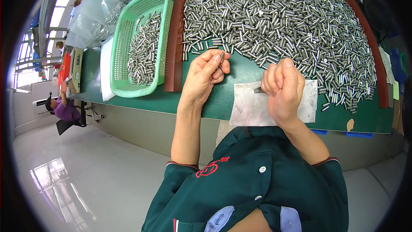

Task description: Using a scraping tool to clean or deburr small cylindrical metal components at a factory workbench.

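My left hand [205, 75] is closed, pinching a small metal pin [222, 57] upright between thumb and fingertips at the near edge of a large heap of metal pins [274, 21]. To its right, my right hand [285, 88] is curled into a fist around a small tool with a flat grey tip [258, 90]. That tip pokes out on the left side of the fist; the rest of the tool is hidden, so its kind is unclear. Beneath the right hand lies a smudged white cloth or paper sheet [244, 109] on the green tabletop [214, 105].
Left of my hands stands a light green plastic basket [135, 92] partly filled with pins. Reddish-brown strips [174, 68] border the heap on both sides. Clear plastic bags of pins [103, 10] lie at the far left. A person in purple [68, 109] sits farther off.
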`<state>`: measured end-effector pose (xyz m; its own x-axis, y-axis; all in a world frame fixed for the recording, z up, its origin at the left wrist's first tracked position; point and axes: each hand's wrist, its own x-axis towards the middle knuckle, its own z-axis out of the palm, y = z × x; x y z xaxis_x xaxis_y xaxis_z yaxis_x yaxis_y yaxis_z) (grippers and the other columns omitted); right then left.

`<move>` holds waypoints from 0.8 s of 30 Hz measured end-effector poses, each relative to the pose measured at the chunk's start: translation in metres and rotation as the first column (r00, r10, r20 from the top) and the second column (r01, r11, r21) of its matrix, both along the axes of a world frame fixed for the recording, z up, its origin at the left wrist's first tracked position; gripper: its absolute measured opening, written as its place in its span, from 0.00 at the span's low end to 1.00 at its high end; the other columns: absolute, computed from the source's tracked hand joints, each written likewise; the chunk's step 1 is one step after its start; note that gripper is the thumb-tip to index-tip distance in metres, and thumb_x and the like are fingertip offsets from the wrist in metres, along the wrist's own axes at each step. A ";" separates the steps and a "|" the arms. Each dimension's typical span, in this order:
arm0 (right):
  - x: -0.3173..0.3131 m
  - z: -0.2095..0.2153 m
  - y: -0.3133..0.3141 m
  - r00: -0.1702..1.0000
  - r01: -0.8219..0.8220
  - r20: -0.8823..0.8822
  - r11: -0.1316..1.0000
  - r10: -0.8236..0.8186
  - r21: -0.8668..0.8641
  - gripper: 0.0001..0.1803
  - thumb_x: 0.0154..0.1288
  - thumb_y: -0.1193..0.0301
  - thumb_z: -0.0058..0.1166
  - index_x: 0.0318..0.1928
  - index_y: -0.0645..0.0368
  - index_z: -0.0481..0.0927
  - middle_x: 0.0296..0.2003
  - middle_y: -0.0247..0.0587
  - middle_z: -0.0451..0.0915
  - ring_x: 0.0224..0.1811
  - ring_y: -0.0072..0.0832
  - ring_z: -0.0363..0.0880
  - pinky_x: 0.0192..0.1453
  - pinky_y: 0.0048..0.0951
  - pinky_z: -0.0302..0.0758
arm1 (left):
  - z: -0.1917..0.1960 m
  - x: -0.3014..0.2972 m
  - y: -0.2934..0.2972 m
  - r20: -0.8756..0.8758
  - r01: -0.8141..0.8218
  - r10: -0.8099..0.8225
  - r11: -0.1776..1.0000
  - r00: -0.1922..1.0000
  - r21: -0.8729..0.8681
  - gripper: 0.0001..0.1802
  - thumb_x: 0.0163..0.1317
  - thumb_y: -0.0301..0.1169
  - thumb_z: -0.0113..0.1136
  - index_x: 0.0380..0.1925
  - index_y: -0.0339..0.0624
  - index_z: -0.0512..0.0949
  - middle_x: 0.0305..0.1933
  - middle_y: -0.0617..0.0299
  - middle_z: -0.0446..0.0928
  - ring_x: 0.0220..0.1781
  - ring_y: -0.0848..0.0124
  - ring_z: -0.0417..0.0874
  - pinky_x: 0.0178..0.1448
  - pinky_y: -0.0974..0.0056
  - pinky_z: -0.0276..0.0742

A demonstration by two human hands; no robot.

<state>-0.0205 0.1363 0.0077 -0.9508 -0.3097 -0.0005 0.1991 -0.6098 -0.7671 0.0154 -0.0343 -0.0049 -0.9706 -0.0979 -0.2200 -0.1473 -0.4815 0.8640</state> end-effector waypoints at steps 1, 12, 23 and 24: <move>-0.001 -0.002 0.000 1.000 0.002 0.003 1.000 -0.002 -0.003 0.21 0.66 0.67 0.32 0.14 0.56 0.54 0.11 0.29 0.55 0.13 0.14 0.49 0.16 0.18 0.48 | -0.001 0.000 0.000 0.005 0.000 0.000 1.000 1.000 0.002 0.08 0.61 0.29 0.46 0.33 0.35 0.71 0.22 0.63 0.70 0.17 0.84 0.57 0.19 0.79 0.51; -0.002 0.001 0.002 0.997 0.018 0.071 0.995 -0.011 -0.094 0.22 0.66 0.66 0.31 0.13 0.55 0.54 0.09 0.29 0.55 0.12 0.15 0.48 0.15 0.19 0.48 | 0.007 0.034 0.053 -0.006 0.033 -0.103 0.366 0.995 -0.930 0.03 0.48 0.21 0.58 0.22 0.33 0.73 0.13 0.67 0.65 0.16 0.81 0.61 0.20 0.74 0.58; -0.003 -0.003 0.006 0.993 0.000 0.119 0.992 0.015 -0.126 0.23 0.64 0.63 0.34 0.12 0.54 0.54 0.08 0.29 0.55 0.11 0.15 0.47 0.15 0.19 0.47 | -0.001 0.038 0.063 -0.082 -0.069 -0.029 0.300 0.996 -0.952 0.03 0.46 0.21 0.60 0.21 0.33 0.74 0.14 0.63 0.69 0.15 0.79 0.63 0.19 0.73 0.59; -0.003 -0.003 0.006 0.992 0.004 0.126 0.991 0.013 -0.135 0.23 0.64 0.63 0.34 0.11 0.54 0.54 0.08 0.29 0.54 0.11 0.15 0.47 0.15 0.19 0.47 | -0.001 0.038 0.063 -0.082 -0.071 -0.027 0.301 0.996 -0.951 0.04 0.46 0.21 0.60 0.21 0.33 0.74 0.14 0.63 0.69 0.15 0.79 0.63 0.19 0.73 0.59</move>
